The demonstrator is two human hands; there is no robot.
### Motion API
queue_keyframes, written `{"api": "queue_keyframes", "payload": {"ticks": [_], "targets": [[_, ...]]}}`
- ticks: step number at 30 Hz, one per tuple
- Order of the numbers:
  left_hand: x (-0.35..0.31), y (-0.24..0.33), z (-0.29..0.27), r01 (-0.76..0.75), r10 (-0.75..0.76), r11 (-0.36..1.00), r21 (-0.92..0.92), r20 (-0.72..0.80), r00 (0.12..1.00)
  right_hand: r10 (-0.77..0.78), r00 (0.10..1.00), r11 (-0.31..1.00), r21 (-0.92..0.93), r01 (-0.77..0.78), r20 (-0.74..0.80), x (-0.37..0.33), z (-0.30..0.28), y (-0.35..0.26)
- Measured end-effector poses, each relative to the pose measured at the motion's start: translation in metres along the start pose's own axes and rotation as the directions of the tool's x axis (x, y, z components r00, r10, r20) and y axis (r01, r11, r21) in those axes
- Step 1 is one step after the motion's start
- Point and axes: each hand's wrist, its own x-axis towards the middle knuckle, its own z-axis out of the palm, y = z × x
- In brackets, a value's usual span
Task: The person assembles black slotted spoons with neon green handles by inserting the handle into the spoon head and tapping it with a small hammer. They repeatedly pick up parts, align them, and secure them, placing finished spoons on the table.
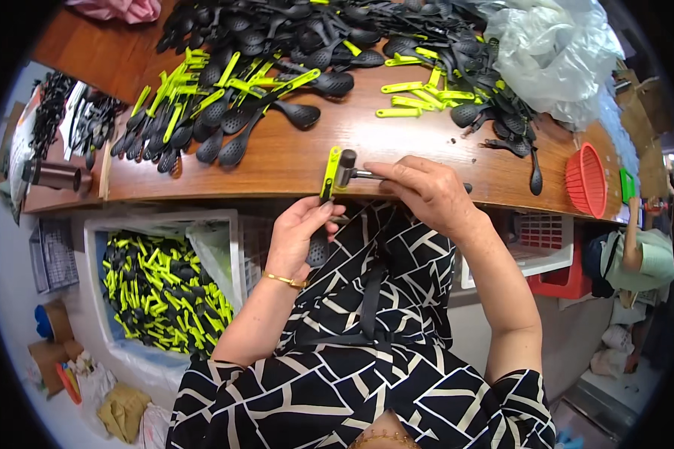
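Observation:
At the table's near edge my left hand (pixel 296 233) is closed round a black slotted spoon (pixel 330 170). Its lime-green handle lies on the tabletop pointing away from me, while the perforated black bowl hangs below my fingers. My right hand (pixel 433 193) grips a small hammer (pixel 346 172) by its dark handle, index finger stretched along the shaft. The hammer's head is right beside the green handle, at its right side; whether they touch I cannot tell. Beyond my left hand lie spoons with green handles (pixel 232 88) in a loose pile.
Black spoon parts (pixel 299 30) heap along the back of the wooden table (pixel 397 146). Loose green handles (pixel 419 97) and a clear plastic bag (pixel 550 56) lie at the right, near a red basket (pixel 585 179). A crate (pixel 93 269) of green-handled utensils stands below left. Another person (pixel 644 258) is at far right.

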Motion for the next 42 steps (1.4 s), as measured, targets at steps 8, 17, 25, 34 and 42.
{"api": "queue_keyframes", "payload": {"ticks": [8, 17, 25, 34, 42], "targets": [[0.000, -0.005, 0.000, -0.026, 0.027, 0.999, -0.040, 0.019, 0.999, 0.254, 0.966, 0.952, -0.193, -0.239, 0.056, -0.014, -0.054, 0.045], [-0.013, 0.009, -0.003, 0.026, -0.017, 0.997, -0.077, 0.118, 0.993, 0.135, 0.990, 0.984, 0.124, -0.128, -0.043, 0.006, -0.027, 0.019], [-0.020, 0.019, -0.013, 0.010, 0.006, 0.989, -0.150, 0.108, 0.994, 0.089, 0.994, 0.968, 0.241, -0.072, -0.062, 0.015, -0.010, -0.001], [0.005, 0.013, -0.030, -0.124, 0.106, 0.945, 0.302, 0.074, 0.992, -0.076, 0.997, 0.997, 0.004, 0.076, 0.001, 0.033, 0.003, -0.020], [0.004, 0.014, -0.030, -0.108, 0.090, 0.956, 0.274, 0.079, 0.993, -0.088, 0.990, 0.988, -0.117, 0.100, 0.108, 0.035, 0.021, -0.020]]}}
